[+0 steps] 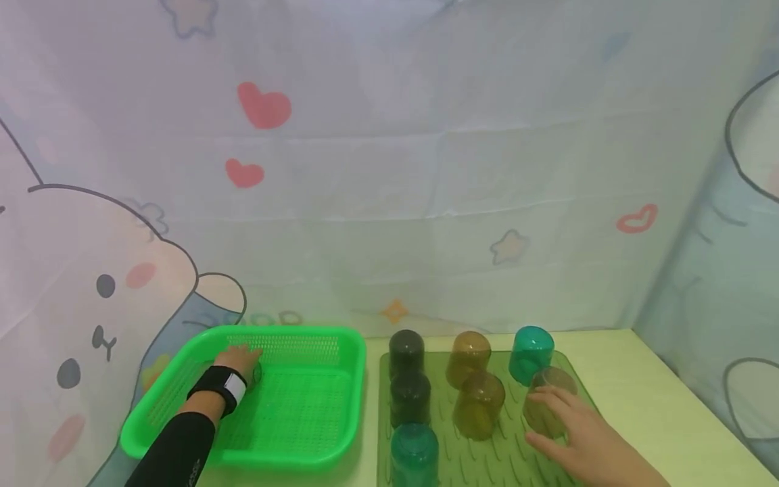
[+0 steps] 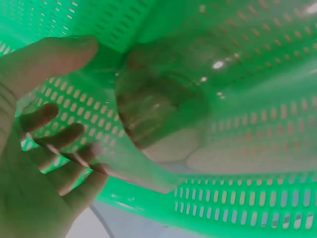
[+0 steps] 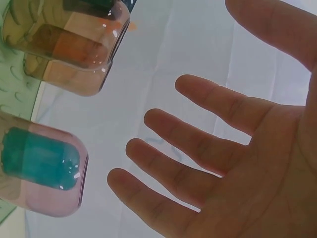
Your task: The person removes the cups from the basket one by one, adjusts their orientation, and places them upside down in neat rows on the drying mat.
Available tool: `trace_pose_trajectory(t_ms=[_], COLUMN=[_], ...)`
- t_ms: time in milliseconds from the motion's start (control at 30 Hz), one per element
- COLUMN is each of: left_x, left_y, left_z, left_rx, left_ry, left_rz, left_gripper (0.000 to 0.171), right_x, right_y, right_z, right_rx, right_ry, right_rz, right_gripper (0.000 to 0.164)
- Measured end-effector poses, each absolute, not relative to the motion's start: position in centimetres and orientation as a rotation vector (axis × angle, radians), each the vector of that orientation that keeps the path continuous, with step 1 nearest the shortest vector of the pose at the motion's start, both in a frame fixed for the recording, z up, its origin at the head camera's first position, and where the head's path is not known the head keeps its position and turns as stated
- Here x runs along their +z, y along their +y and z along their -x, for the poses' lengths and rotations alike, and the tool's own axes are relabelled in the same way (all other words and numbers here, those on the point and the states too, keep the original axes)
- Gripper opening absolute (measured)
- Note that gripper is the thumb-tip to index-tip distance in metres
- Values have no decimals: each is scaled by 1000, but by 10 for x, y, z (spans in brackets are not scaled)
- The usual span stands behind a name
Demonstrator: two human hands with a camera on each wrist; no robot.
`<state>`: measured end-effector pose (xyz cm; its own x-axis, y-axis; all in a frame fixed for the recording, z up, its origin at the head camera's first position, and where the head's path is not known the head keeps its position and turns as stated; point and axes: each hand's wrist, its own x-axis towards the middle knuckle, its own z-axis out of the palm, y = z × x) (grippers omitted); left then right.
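Observation:
My left hand reaches into the green plastic basket at the left. Beside its spread thumb and loosely bent fingers, a see-through drinking glass lies on its side in the left wrist view; contact is hard to make out. On the right, my right hand is held out beside a pinkish clear glass standing upside down on a green ridged mat. In the right wrist view its fingers are spread, with a gap between them and this glass.
Behind the pinkish glass stands a teal glass. Two amber glasses, one at the back, occupy the mat's middle. Along its left side are two dark grey glasses, one at the rear, and a teal glass. A printed cloth hangs behind.

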<state>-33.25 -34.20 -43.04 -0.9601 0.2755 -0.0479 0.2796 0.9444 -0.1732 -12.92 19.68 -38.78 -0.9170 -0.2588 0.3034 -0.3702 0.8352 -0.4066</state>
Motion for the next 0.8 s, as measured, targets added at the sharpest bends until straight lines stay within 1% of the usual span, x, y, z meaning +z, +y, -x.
trace_pose_trajectory(t_ms=[167,300,367,600,800], left_x=[-426,-406,-397,-377,-364], left_y=[-336,-319,-311,-294,-279], left_z=[335,325,319,295,273], left_rx=[-237,-98,-53,114,363], left_ry=[3045,3033,3038,3066,3160], left_rz=[-560,-598,-632,-727,-630], left_gripper=[63,75,78,77,78], right_x=[-384,-383,-382,-379,-375], right_y=[194,190,187,179,178], right_z=[131,131,130,133,134], right_rx=[725,718,718,729,767], right_ry=[-2811,-2794,-2793,-2847,-2865], right_rz=[-476,-465,-460,-477,-493], right_gripper=[56,57,57,59,59])
